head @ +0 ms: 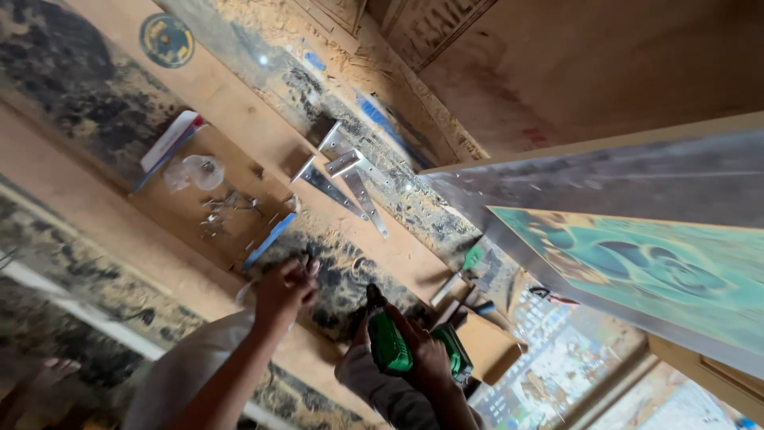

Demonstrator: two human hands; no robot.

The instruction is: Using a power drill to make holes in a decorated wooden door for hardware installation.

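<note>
Right hand (426, 354) wraps its fingers around a green power drill (390, 346), held low over the wooden floor (239, 103). Left hand (282, 287), beside it, has fingers bunched together; whether they pinch anything cannot be told. Farther off lie metal strap hinges (342, 179) and a clear bag of screws (199, 171).

My drill (391, 347) sits right of my left hand (284, 288); metal hinges (341, 179) lie beyond (board (637, 263) farther right).
</note>
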